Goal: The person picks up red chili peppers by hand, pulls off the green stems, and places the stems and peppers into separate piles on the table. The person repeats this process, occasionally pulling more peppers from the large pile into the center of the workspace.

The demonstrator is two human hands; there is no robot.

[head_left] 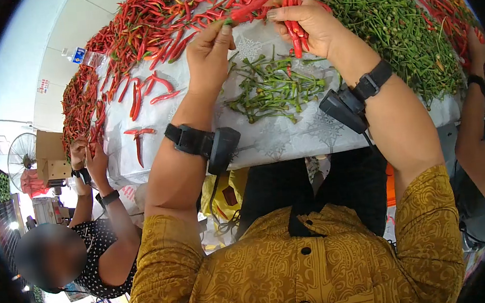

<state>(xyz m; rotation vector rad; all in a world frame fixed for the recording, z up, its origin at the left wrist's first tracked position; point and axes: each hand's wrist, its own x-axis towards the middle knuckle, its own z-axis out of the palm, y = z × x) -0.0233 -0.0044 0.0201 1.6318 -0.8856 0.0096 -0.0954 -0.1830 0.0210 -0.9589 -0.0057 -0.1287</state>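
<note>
Thumb and fingers of my left hand point(207, 50) pinch the green stem end of a long red chili pepper point(251, 9). Its red body stretches across to my right hand point(315, 25), which is closed around several red chilies point(297, 46) pointing down toward the cloth. Just below both hands lies a small loose pile of green chili stems point(277, 89). A larger heap of green stems point(399, 39) sits to the right of my right hand. Beyond my hands, red chilies point(147, 25) are spread thickly along the far side of the table.
A patterned white cloth covers the table point(194, 112). Loose chilies point(138, 138) lie left of my forearm. A plastic bottle point(84, 57) rests among the chilies at far left. One person point(98, 163) handles chilies at left; another person's arm point(473, 116) reaches in at right.
</note>
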